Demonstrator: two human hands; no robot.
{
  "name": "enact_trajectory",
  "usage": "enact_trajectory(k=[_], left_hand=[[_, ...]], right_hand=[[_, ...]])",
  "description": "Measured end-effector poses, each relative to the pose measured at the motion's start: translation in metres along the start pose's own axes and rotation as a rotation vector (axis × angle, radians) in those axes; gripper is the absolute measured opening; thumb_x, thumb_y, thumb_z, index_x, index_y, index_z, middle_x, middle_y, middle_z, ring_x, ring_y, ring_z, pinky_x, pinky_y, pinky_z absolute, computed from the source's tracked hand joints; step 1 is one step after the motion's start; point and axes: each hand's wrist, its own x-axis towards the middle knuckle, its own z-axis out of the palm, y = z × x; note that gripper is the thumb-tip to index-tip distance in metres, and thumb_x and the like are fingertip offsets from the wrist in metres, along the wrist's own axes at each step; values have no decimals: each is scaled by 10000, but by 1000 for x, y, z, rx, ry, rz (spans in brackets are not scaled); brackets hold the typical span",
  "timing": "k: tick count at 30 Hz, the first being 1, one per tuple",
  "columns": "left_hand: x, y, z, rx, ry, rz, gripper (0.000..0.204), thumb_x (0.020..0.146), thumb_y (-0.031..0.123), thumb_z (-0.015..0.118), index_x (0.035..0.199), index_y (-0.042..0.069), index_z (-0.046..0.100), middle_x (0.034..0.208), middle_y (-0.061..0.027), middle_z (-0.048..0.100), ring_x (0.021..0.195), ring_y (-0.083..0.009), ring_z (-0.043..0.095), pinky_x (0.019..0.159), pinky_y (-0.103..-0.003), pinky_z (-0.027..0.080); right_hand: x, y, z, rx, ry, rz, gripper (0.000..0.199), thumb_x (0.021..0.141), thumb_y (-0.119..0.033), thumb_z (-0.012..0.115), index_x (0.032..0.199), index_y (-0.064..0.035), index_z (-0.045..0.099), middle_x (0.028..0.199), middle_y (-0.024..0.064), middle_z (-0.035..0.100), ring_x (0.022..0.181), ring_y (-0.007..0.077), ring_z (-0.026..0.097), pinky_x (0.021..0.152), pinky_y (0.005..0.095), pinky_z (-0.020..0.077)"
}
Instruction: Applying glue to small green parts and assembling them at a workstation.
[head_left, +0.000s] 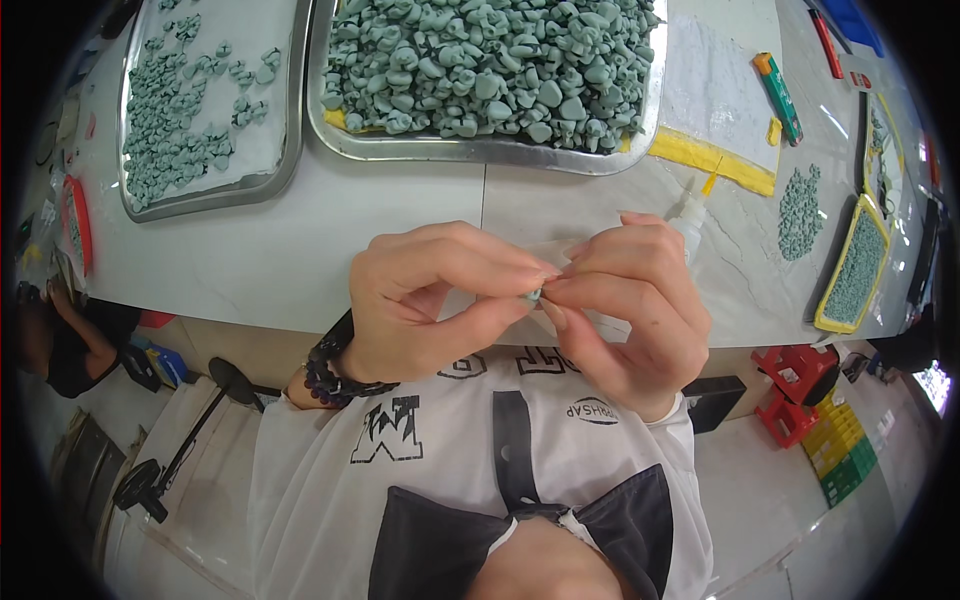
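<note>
My left hand (430, 290) and my right hand (630, 300) meet at the table's front edge, fingertips pinched together. Between them sits a tiny grey-green piece (535, 294), mostly covered by the fingers, so its shape is hard to make out. Both hands are closed on it. Just beyond my right hand lies a white squeeze bottle (690, 222) with a yellow tip, partly hidden by that hand. Straight ahead stands a metal tray (480, 152) heaped with similar grey-green pieces.
A second metal tray (250, 188) with smaller grey-green clusters is at left. Loose small pieces (800, 215) lie on the right, near a yellow-edged tray (855, 270). A green-and-orange box (778, 98) and red marker (826, 44) lie farther back. Another person (75, 345) is at far left.
</note>
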Motion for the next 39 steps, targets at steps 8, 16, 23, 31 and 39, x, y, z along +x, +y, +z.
enact_trajectory(k=[8, 16, 23, 31, 39], left_hand=[[-1, -1, 1, -18, 3, 0, 258, 679, -150, 617, 907, -34, 651, 912, -153, 656, 829, -196, 645, 712, -257, 513], [1, 3, 2, -223, -11, -42, 284, 702, -166, 594, 962, -57, 627, 944, -177, 644, 864, -216, 639, 739, -275, 515], [2, 2, 0, -161, -30, 10, 284, 712, -167, 584, 974, -62, 621, 954, -183, 641, 887, -227, 635, 758, -287, 513], [1, 1, -3, -1, -76, 35, 218, 740, -80, 593, 954, -41, 609, 943, -222, 627, 844, -237, 634, 736, -285, 504], [0, 0, 0, -48, -6, 29, 269, 681, -161, 564, 912, -42, 632, 919, -171, 650, 856, -216, 642, 744, -280, 513]], right_hand=[[-1, -3, 2, -86, 32, -16, 223, 581, -1, 689, 795, -30, 636, 770, 71, 608, 732, 219, 579, 795, 425, 387], [0, -5, -1, -16, 65, -26, 249, 558, -20, 706, 798, -41, 643, 756, 71, 608, 732, 236, 578, 815, 449, 374], [1, -4, 1, -56, 61, -29, 249, 548, -30, 716, 788, -42, 650, 754, 71, 609, 736, 239, 579, 818, 445, 375], [1, -7, -1, -115, 38, -21, 248, 539, -16, 722, 775, -44, 652, 757, 62, 611, 745, 236, 584, 820, 440, 381], [2, -8, 1, -129, 33, -13, 274, 517, 16, 713, 777, -43, 651, 754, 61, 608, 738, 223, 588, 811, 438, 393]])
